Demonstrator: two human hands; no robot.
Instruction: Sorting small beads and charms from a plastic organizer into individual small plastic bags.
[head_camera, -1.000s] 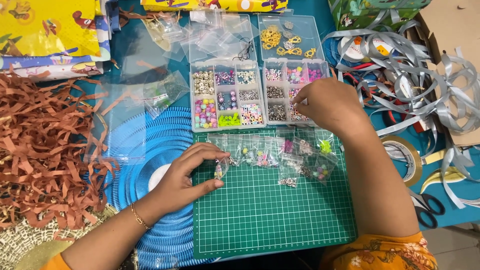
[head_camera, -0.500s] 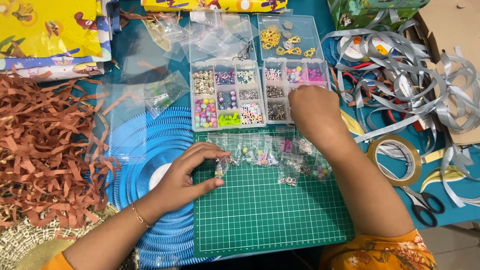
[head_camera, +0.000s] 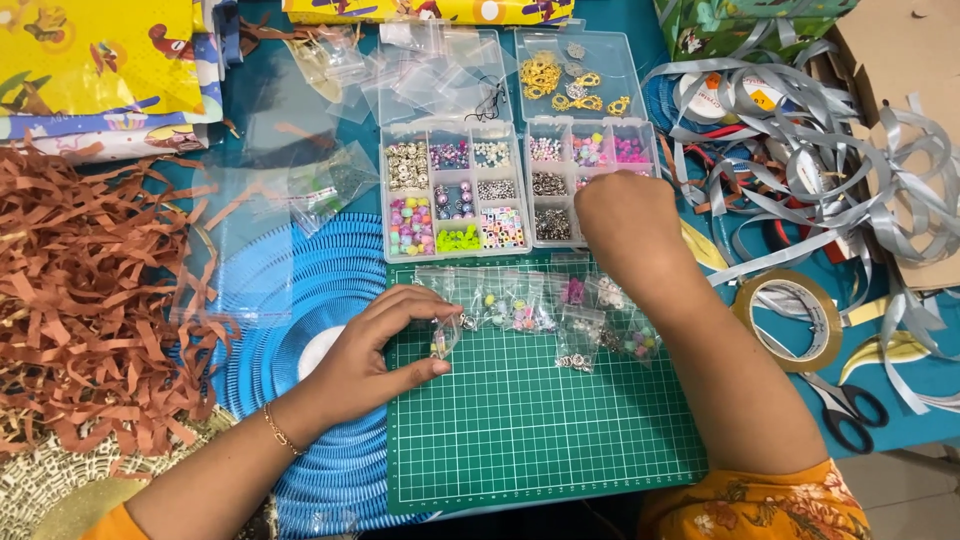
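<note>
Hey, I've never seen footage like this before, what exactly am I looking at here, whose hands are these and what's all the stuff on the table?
There is no machine here. One camera worn on a person's head looks down at their two bare hands at a craft table.

The left hand holds a small clear plastic bag of beads over a green gridded cutting mat. The right hand reaches into a clear compartmented bead box; its fingertips are hidden. A second clear bead box sits beside it.

More small clear bead bags lie along the mat's top edge. Around them: brown shredded paper, silver ribbon, a brown tape roll and black-handled scissors.
</note>
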